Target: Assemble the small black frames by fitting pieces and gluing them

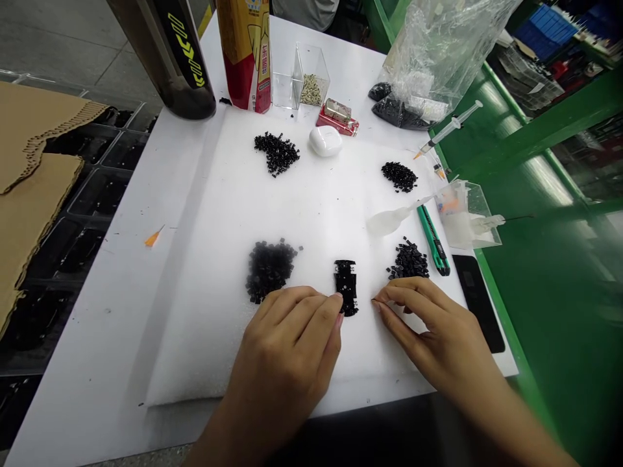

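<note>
A small black plastic chassis (346, 285), shaped like a toy car's base, lies on a white foam sheet (214, 259). My left hand (292, 350) is closed, its fingertips on the chassis's lower left edge; the thumb is mostly hidden. To the right of the chassis, my right hand (438, 324) pinches a tiny dark piece (374, 299), too small to name. Just beyond that hand is a pile of small black parts (409, 261). Another pile of black square pieces (270, 267) sits beyond my left hand.
Two farther black piles (277, 154) (399, 176) flank a white case (326, 141). On the right are a squeeze bottle (387, 222), green cutter (434, 241), syringe (450, 130), clear box (467, 217) and black phone-like slab (479, 301). A dark bottle (170, 58) stands back left.
</note>
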Available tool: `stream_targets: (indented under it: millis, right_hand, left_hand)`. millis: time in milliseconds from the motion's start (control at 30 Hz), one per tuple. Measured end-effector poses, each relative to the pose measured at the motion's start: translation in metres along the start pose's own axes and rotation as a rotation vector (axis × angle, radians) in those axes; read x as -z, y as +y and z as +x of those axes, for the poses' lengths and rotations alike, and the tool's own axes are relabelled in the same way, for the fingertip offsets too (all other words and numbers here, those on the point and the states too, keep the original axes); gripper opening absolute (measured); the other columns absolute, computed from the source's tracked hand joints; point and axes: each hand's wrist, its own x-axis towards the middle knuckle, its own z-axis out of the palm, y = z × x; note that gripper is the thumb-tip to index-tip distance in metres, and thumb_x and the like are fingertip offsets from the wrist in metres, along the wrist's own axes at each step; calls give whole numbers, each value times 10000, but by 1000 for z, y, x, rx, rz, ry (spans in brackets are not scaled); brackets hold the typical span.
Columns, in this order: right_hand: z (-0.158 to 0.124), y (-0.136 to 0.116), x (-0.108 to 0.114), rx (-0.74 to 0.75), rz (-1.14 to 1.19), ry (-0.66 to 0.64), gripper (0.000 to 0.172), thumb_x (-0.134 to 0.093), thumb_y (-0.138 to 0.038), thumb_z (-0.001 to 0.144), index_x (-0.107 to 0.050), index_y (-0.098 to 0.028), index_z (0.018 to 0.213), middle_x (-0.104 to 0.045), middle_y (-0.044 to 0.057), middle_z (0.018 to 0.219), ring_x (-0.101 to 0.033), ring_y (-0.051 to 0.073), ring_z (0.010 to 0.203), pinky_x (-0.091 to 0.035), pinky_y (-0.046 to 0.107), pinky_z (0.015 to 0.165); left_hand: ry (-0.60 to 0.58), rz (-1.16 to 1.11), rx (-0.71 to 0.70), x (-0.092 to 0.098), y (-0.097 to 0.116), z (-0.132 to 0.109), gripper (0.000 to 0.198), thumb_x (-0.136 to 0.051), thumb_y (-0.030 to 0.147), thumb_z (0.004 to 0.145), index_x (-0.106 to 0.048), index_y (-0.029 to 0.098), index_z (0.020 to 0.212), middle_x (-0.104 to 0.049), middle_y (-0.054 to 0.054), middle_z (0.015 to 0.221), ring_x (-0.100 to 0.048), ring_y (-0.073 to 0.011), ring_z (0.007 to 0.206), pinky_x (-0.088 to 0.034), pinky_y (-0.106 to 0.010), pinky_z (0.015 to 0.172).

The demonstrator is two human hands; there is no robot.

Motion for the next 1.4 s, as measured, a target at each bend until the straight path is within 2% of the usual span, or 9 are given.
stream_targets:
  millis: [233,467,633,733,800,1000,1167,1400]
  right_hand:
    - [0,1,1,62,-85,-39,113,-605,-200,974,-601,-233,1082,-638,60,1091,-641,180,964,-563,328,838]
    - [5,-3,4,138,-137,-75,109,-580,-154,978,-555,-208,1069,-633,57,1030,-622,178,921,-544,343,826]
    - [6,-21,-2,168,-19,-80,154,-563,-115,985,-532,-200,1109,-624,53,1046,-620,135,902,-538,269,796]
    - [5,-28,-11,250,-5,-111,218,-571,-85,972,-532,-179,1164,-634,71,1062,-626,154,937,-549,293,823]
    - [4,-30,-15,278,-38,-105,245,-583,-69,959,-536,-162,1180,-641,85,1061,-626,170,937,-553,313,809]
    - [6,-29,-12,325,-153,-142,265,-560,-43,958,-541,-129,1208,-657,102,1069,-631,188,910,-557,329,764]
    - [10,-29,-6,385,-239,-209,335,-527,4,935,-545,-105,1251,-652,119,1104,-635,208,921,-563,332,746]
    - [16,-31,-3,466,-303,-256,338,-524,20,914,-571,-78,1235,-635,104,1053,-618,196,859,-571,329,700]
  left_hand:
    - [-2,4,1,-1,-1,-1,204,-612,47,955,-703,110,1126,-740,-40,953,-664,-198,967,-561,-389,884]
    - [11,-15,3,1,0,-1,246,-618,35,952,-684,99,1180,-741,-55,982,-673,-197,975,-567,-388,887]
    - [33,-47,18,2,0,-2,428,-542,-17,975,-547,61,1395,-742,-92,1117,-672,-187,1078,-561,-366,945]
    - [1,-59,45,2,-1,-3,488,-445,-16,1009,-451,88,1486,-701,-95,1278,-625,-188,1214,-538,-372,999]
    - [-33,-45,55,1,-2,-3,513,-398,-16,1017,-404,96,1517,-687,-85,1313,-613,-182,1236,-521,-370,1010]
    - [-126,94,-19,-4,-5,-3,553,-345,-63,986,-332,15,1533,-688,-98,1325,-605,-228,1254,-494,-400,965]
    - [-113,117,-26,-5,-6,-2,529,-349,-56,1006,-305,-24,1532,-733,-101,1216,-631,-205,1193,-496,-379,950]
    - [-75,69,-6,-4,-6,-4,538,-351,-64,1000,-292,-32,1533,-736,-106,1197,-637,-185,1184,-502,-369,972]
